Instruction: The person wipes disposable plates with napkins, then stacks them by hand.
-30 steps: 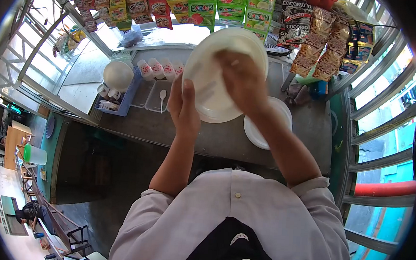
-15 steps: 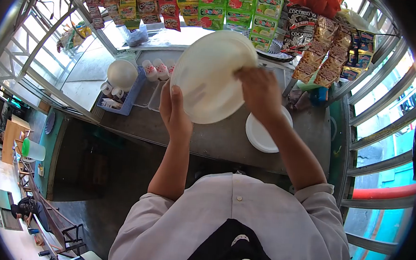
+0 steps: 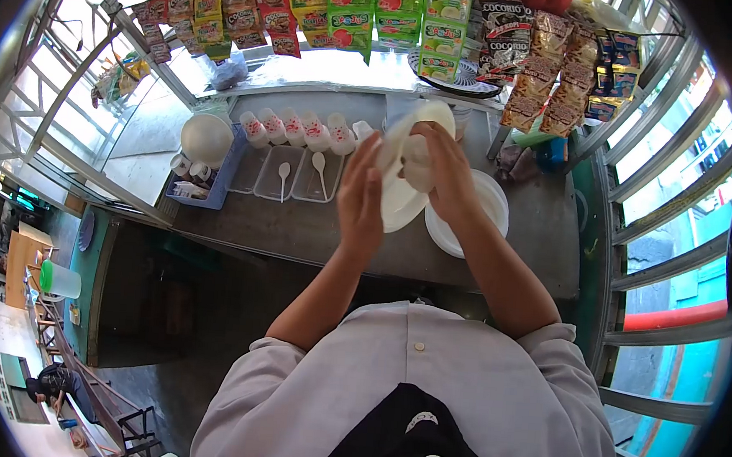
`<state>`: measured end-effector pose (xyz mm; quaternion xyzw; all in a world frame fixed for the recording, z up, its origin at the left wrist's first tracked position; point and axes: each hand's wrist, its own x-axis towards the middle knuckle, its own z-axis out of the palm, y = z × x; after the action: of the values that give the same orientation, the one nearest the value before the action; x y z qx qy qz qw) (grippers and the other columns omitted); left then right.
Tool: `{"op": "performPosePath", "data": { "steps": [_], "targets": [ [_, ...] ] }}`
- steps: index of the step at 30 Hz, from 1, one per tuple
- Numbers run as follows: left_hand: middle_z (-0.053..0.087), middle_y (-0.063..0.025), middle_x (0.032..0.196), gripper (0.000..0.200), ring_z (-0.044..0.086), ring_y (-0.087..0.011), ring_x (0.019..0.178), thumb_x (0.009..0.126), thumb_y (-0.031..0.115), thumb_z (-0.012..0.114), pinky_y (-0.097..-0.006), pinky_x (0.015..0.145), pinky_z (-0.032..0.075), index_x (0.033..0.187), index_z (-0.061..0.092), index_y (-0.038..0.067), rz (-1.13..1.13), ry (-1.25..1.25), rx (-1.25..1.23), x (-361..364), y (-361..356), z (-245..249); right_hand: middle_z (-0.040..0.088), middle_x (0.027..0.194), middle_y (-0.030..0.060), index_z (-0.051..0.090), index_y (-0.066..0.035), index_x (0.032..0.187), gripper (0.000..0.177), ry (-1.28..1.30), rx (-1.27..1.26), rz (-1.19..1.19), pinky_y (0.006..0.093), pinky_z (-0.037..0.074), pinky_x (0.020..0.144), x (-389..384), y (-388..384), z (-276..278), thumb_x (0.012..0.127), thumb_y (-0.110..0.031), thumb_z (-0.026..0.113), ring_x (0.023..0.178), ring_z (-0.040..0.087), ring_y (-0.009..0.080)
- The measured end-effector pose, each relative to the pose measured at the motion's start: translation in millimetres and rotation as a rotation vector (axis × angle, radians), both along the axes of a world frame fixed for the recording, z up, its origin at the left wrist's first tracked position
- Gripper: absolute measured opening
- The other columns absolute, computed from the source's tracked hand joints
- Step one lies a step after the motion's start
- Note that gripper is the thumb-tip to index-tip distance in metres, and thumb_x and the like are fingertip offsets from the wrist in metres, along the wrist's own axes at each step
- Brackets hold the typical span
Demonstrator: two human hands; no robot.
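Above the counter my left hand (image 3: 363, 199) holds the left edge of a white plate (image 3: 399, 205), which is tilted nearly edge-on to the view. My right hand (image 3: 451, 171), its fingers curled, grips a whitish, blurred thing (image 3: 419, 160) against the plate's face; what it is cannot be made out. Below and right of the hands, white plates (image 3: 489, 209) lie on the counter. To the left of them sit clear trays (image 3: 278, 191) with white spoons (image 3: 319, 165) in them.
White cups with red print (image 3: 314, 131) stand in a row behind the trays. A blue basket (image 3: 217, 198) with a round white container (image 3: 206, 140) is at the left. Sachet strips (image 3: 442, 28) hang along the top. A person (image 3: 55, 380) is far off at lower left.
My left hand has moved right with the plate, which has turned from facing the view to nearly edge-on. The trays, spoons and more cups have come into sight.
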<state>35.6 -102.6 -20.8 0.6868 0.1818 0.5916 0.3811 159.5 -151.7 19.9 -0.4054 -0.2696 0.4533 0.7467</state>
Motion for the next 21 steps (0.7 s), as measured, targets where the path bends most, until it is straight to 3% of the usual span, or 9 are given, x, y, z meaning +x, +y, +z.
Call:
{"op": "performPosePath", "data": {
  "steps": [3, 6, 15, 21],
  "targets": [
    [0.040, -0.0220, 0.141, 0.044, 0.041, -0.0355, 0.130, 0.100, 0.024, 0.038, -0.0406, 0.106, 0.031, 0.133, 0.047, -0.003, -0.132, 0.075, 0.043, 6, -18, 4, 0.059, 0.090, 0.0039, 0.058, -0.001, 0.105, 0.028, -0.085, 0.082, 0.026, 0.0232, 0.047, 0.066, -10, -6, -2, 0.095, -0.027, 0.054, 0.077, 0.057, 0.0080],
    [0.035, -0.0198, 0.146, 0.045, 0.035, -0.0323, 0.134, 0.100, 0.023, 0.034, -0.0394, 0.109, 0.026, 0.136, 0.044, -0.001, -0.133, 0.132, 0.078, 2, -17, 9, 0.063, 0.095, 0.0067, 0.060, 0.001, 0.110, 0.030, -0.105, 0.067, 0.065, 0.0247, 0.049, 0.070, -9, -15, -2, 0.094, -0.024, 0.057, 0.082, 0.060, 0.0103],
    [0.034, -0.0229, 0.145, 0.041, 0.039, -0.0378, 0.131, 0.096, 0.019, 0.045, -0.0445, 0.107, 0.031, 0.134, 0.051, 0.006, -0.049, 0.183, 0.233, -5, -19, 25, 0.066, 0.094, 0.0071, 0.064, 0.006, 0.108, 0.031, -0.058, 0.127, 0.257, 0.0258, 0.050, 0.070, 0, -29, 7, 0.090, -0.019, 0.063, 0.080, 0.062, 0.0109],
    [0.039, -0.0222, 0.142, 0.040, 0.045, -0.0375, 0.127, 0.095, 0.020, 0.047, -0.0440, 0.104, 0.034, 0.132, 0.054, 0.007, -0.045, 0.169, 0.293, 3, -23, 28, 0.067, 0.090, 0.0063, 0.066, 0.006, 0.106, 0.029, -0.094, 0.154, 0.190, 0.0235, 0.049, 0.068, 8, -38, 8, 0.088, -0.017, 0.066, 0.076, 0.061, 0.0088]
  ]
}}
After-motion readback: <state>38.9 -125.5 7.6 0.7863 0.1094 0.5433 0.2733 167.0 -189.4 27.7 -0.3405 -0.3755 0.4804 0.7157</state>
